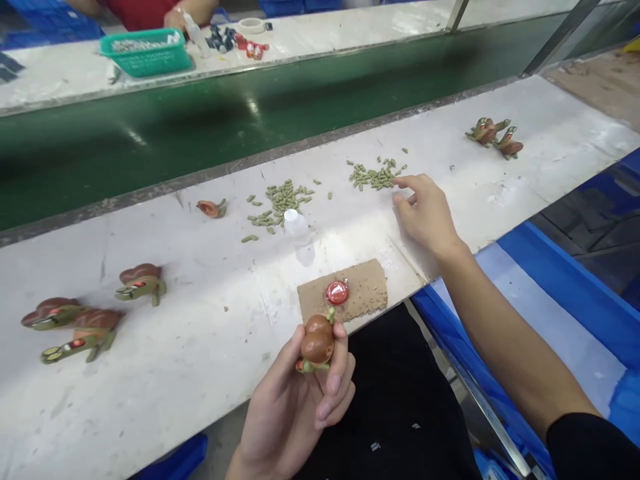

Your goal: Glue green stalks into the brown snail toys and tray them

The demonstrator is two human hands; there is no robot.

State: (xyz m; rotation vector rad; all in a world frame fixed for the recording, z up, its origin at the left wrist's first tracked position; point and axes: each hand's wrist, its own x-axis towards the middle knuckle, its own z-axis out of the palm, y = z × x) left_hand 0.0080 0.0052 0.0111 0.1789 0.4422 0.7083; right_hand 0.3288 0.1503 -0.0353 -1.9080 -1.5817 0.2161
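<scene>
My left hand (300,400) is closed on a toy turtle (317,340) with a brown, lobed shell and green parts, above the table's near edge. My right hand (425,210) reaches over the table, its index finger and thumb apart. Its index fingertip is at the edge of a loose pile of small green plastic pieces (373,175); I see nothing between the fingers. A second green pile (284,200) lies to the left, behind a small translucent bottle (297,227) with a white top. A cardboard piece (367,287) bears a round red item (337,292).
Several similar turtles (143,281) stand at the left, and two more (486,132) at the far right. A brown-and-green part (213,209) lies farther back. Beyond the green belt (240,113), a person's hand (187,15) is near a green basket (147,63). Blue bins (565,287) are below right.
</scene>
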